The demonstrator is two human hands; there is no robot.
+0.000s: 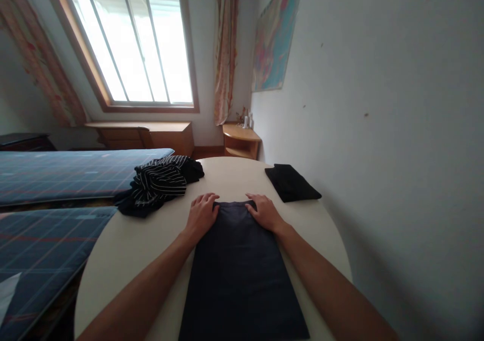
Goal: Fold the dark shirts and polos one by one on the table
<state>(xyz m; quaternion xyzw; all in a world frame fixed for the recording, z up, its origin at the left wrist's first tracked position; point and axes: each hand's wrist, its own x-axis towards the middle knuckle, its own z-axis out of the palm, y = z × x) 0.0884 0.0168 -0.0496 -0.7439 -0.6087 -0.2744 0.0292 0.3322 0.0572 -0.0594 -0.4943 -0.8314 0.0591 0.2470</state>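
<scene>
A dark navy garment (245,275) lies flat on the round cream table (113,260), folded into a long panel with a narrow band along its far edge. What kind of garment it is, I cannot make out. At its far left corner rests my left hand (201,215), fingers stretched out and thumb on the cloth's edge. My right hand (265,212) lies at the far right corner in the same way, its fingers extended past the band and its thumb on the fabric. Both hands are open, touching the cloth without gripping it.
A rumpled heap of black and white-striped clothes (162,179) sits at the table's far left. On the far right lies a folded black cloth (291,182). Beds with blue plaid mattresses (68,177) adjoin the left side; a white wall (397,179) runs along the right.
</scene>
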